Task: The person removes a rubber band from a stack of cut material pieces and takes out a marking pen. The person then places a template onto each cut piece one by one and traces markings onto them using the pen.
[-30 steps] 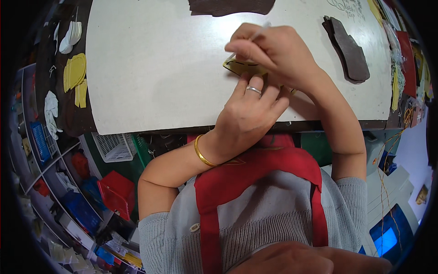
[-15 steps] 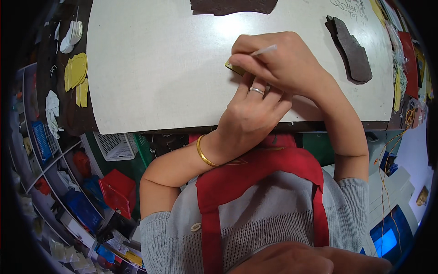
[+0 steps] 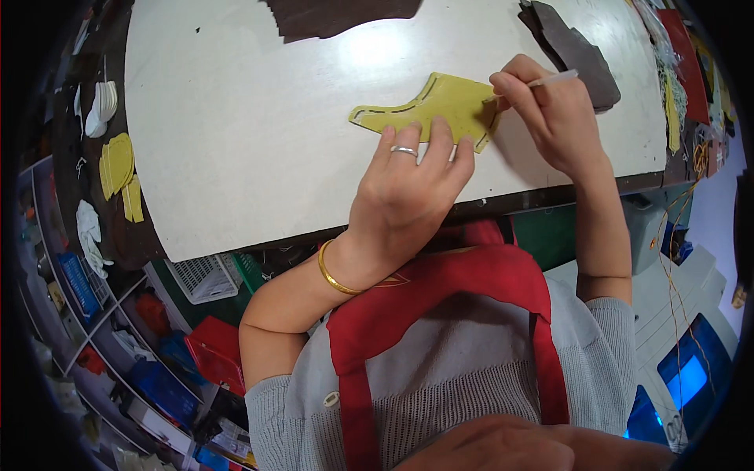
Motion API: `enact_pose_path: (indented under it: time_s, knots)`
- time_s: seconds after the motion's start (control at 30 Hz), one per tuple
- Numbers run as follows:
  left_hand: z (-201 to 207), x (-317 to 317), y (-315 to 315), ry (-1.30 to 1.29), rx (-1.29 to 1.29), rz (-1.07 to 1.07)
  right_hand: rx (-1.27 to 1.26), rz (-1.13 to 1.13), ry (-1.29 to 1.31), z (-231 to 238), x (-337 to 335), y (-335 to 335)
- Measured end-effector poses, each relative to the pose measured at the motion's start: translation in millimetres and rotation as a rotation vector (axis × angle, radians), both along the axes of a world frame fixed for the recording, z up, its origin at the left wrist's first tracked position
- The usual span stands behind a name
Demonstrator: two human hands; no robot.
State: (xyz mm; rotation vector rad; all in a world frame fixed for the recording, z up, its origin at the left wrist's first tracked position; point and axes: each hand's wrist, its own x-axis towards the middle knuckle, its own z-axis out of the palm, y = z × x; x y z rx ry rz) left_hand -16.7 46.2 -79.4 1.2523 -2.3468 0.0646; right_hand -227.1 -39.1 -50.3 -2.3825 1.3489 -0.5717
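A yellow pattern template (image 3: 448, 100), with dark slots along its edges, lies flat on the white tabletop. Spread fingers of my left hand (image 3: 412, 177) press down on its lower part; the hand wears a ring and a gold bangle. My right hand (image 3: 554, 110) is closed round a slim whitish pen (image 3: 554, 78). Its tip end points toward the right edge of the template, partly hidden by the fingers. Whether a piece lies under the template I cannot tell.
Dark brown leather pieces lie at the table's far edge (image 3: 338, 17) and in a stack at far right (image 3: 573, 51). Yellow cut pieces (image 3: 118, 165) and a white cloth (image 3: 89, 228) rest at the left. Below stand a white basket (image 3: 206, 276) and a red bin (image 3: 216, 353).
My hands have moved apart, the right one rightward with the pen. The yellow template, mostly covered before, now shows under my left fingers. The whole view has shifted and tilted slightly.
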Motion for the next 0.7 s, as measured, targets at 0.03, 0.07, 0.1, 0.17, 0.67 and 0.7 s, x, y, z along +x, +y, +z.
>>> enact_pose_path:
  time_s: [0.03,0.07,0.1,0.17,0.67,0.7]
  knots:
    - [1,0,0,-0.01,0.008,0.009,-0.079,-0.034,-0.062,-5,-4,3]
    - [1,-1,1,-0.005,0.009,0.0,-0.078,-0.043,-0.057,-6,-5,6]
    - [1,-1,2,0.009,0.045,-0.007,-0.159,-0.083,-0.003,-6,-5,10]
    - [-1,1,2,0.014,0.085,-0.013,-0.294,-0.074,0.067,-4,7,22]
    - [11,10,-21,-0.159,0.006,-0.028,0.057,0.058,-0.112,9,13,7]
    - [10,14,-33,-0.055,-0.065,-0.052,0.225,-0.06,-0.292,10,-4,8]
